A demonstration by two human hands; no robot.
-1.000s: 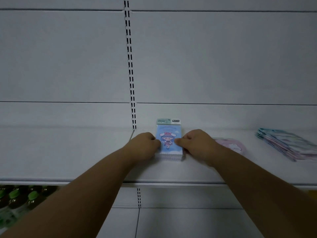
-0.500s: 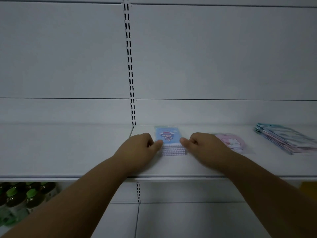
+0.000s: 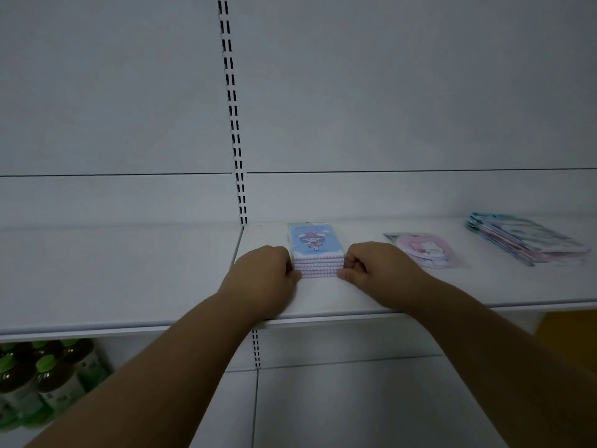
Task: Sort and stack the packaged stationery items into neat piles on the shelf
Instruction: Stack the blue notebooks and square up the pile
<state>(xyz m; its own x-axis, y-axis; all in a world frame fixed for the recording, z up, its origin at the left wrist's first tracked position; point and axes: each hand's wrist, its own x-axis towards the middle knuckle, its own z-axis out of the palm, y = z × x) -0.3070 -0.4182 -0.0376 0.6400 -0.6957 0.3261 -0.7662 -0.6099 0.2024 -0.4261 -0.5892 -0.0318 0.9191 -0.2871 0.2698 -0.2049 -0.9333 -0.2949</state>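
Note:
A stack of small blue packaged notebooks [image 3: 315, 245] with a cartoon girl on the cover lies flat on the white shelf [image 3: 323, 299], near its middle. My left hand [image 3: 265, 273] presses against the stack's left side with curled fingers. On the stack's right side my right hand [image 3: 378, 266] presses in the same way, so the pile is squeezed between both hands. To the right lies a pink round packaged item [image 3: 423, 248]. Farther right sits a fanned pile of flat pastel packets [image 3: 523, 239].
A slotted upright [image 3: 234, 124] runs down the white back panel, just left of the stack. Green-capped bottles [image 3: 45, 376] stand on the lower shelf at the bottom left. The shelf's front lip [image 3: 420, 313] runs under my forearms.
The stack has gone from tilted up towards me to lying flat on the shelf. Both hands have slid down from its top to its sides.

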